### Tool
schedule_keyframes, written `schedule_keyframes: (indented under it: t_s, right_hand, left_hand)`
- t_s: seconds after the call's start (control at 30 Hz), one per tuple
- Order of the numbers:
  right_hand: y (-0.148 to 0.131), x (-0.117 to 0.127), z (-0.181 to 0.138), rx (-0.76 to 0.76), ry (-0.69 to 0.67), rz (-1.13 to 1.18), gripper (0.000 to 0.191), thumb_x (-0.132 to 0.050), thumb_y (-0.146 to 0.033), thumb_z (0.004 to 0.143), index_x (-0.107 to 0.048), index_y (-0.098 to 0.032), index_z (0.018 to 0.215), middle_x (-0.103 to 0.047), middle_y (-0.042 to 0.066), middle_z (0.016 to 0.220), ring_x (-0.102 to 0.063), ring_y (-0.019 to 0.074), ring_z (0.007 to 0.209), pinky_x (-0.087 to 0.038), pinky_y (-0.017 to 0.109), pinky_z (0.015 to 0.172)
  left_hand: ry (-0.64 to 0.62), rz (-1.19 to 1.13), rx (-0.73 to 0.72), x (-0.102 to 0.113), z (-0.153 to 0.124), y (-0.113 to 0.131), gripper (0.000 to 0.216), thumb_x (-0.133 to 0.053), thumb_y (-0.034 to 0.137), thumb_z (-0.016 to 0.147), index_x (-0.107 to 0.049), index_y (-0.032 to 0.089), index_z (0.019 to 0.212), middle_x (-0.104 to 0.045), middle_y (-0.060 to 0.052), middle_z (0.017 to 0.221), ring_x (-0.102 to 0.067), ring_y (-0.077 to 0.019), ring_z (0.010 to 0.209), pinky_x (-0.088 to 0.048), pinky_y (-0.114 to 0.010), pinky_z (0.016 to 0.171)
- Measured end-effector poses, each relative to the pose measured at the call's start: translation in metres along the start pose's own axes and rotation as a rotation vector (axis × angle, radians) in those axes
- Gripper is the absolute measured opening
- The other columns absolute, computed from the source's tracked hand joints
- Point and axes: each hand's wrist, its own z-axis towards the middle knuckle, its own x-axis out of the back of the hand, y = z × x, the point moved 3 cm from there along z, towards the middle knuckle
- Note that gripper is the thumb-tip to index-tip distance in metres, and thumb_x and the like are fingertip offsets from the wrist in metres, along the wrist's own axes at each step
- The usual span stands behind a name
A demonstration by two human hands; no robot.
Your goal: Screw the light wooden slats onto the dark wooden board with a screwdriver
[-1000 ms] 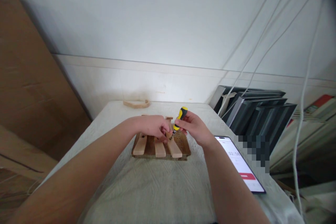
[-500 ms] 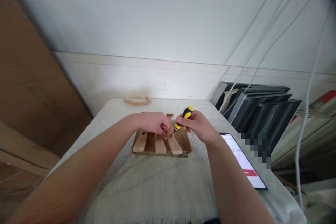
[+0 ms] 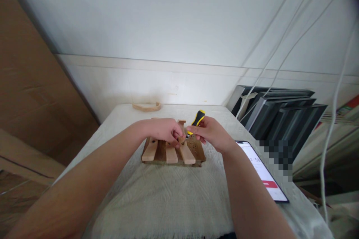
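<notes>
Cloth [image 3: 168, 201] before you bears a brown, dark-specked board [image 3: 198, 151] with three pale, smooth bars [image 3: 171, 155] on it. Your right hand [image 3: 211, 132] grips a yellow-and-black screwdriver [image 3: 198, 118], tip at the right bar; whether your left hand [image 3: 165, 130] beside it pinches anything, I cannot tell. Digits on the phone [image 3: 270, 177] read "2:58".

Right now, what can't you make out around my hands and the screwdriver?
All in the head view:
Tip of the screwdriver: too small and blurred to tell what it meets.
Far part of the middle wooden strip: hidden by your left hand.
What that hand grips, if anything: too small to tell.
Near-side edge of the phone: covered by your right forearm.
</notes>
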Motion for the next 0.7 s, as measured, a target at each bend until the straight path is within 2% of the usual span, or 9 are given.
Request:
schedule_keyframes:
  t_s: [0.1, 0.2, 0.27, 0.4, 0.47, 0.57, 0.7]
  right_hand:
    - [-0.001, 0.000, 0.000, -0.004, 0.040, 0.016, 0.029, -0.072, -0.042, 0.071, -0.059, -0.017, 0.078, -0.055, -0.003, 0.055, -0.049, 0.0082, 0.045, -0.038, 0.021, 0.040]
    - [-0.006, 0.002, -0.004, -0.018, 0.018, 0.161, 0.029, -0.070, -0.036, 0.072, -0.063, -0.015, 0.092, -0.065, 0.002, 0.070, -0.055, 0.0105, 0.053, -0.043, 0.024, 0.046]
    - [-0.009, 0.004, -0.006, -0.002, 0.012, 0.194, 0.030, -0.069, -0.033, 0.071, -0.064, -0.015, 0.094, -0.067, 0.004, 0.076, -0.057, 0.0113, 0.056, -0.045, 0.025, 0.049]
    - [-0.010, 0.006, -0.005, 0.058, -0.006, 0.036, 0.029, -0.071, -0.041, 0.072, -0.060, -0.016, 0.081, -0.061, 0.001, 0.064, -0.052, 0.0108, 0.053, -0.040, 0.025, 0.047]
    - [-0.009, 0.005, -0.004, 0.076, 0.011, -0.010, 0.031, -0.072, -0.043, 0.071, -0.058, -0.017, 0.079, -0.060, 0.000, 0.065, -0.049, 0.0101, 0.052, -0.036, 0.024, 0.045]
    - [-0.009, 0.003, -0.004, 0.070, 0.013, 0.015, 0.029, -0.069, -0.041, 0.074, -0.059, -0.017, 0.088, -0.061, 0.000, 0.069, -0.049, 0.0104, 0.054, -0.037, 0.025, 0.047]
    - [-0.010, 0.002, -0.006, 0.069, -0.019, 0.125, 0.028, -0.062, -0.029, 0.076, -0.061, -0.017, 0.100, -0.060, 0.000, 0.071, -0.051, 0.0117, 0.058, -0.040, 0.027, 0.055]
  left_hand:
    - [0.005, -0.001, 0.007, 0.000, 0.000, -0.001, 0.018, -0.065, 0.035, 0.073, -0.066, 0.017, 0.074, -0.058, 0.004, 0.063, -0.044, -0.0085, 0.054, -0.028, -0.022, 0.053]
    - [0.012, -0.011, -0.012, 0.000, 0.000, -0.001, 0.019, -0.065, 0.036, 0.073, -0.065, 0.017, 0.071, -0.055, 0.004, 0.060, -0.041, -0.0081, 0.052, -0.026, -0.023, 0.052]
    - [0.014, -0.022, -0.034, 0.000, 0.000, 0.000, 0.018, -0.065, 0.035, 0.072, -0.067, 0.017, 0.072, -0.054, 0.005, 0.059, -0.040, -0.0079, 0.052, -0.024, -0.023, 0.051]
    - [0.022, -0.022, -0.009, 0.000, -0.001, 0.001, 0.017, -0.066, 0.033, 0.071, -0.070, 0.018, 0.077, -0.054, 0.005, 0.060, -0.039, -0.0079, 0.052, -0.025, -0.022, 0.051]
    - [0.031, -0.024, 0.007, 0.000, -0.001, 0.001, 0.016, -0.066, 0.032, 0.071, -0.070, 0.018, 0.077, -0.055, 0.004, 0.060, -0.040, -0.0080, 0.052, -0.026, -0.022, 0.052]
    - [0.025, -0.016, 0.016, 0.000, -0.001, 0.001, 0.017, -0.065, 0.033, 0.071, -0.069, 0.017, 0.075, -0.056, 0.004, 0.060, -0.041, -0.0083, 0.052, -0.026, -0.023, 0.052]
    - [0.000, -0.008, -0.013, 0.001, 0.000, 0.002, 0.017, -0.066, 0.033, 0.072, -0.068, 0.017, 0.075, -0.058, 0.004, 0.063, -0.044, -0.0086, 0.055, -0.027, -0.022, 0.054]
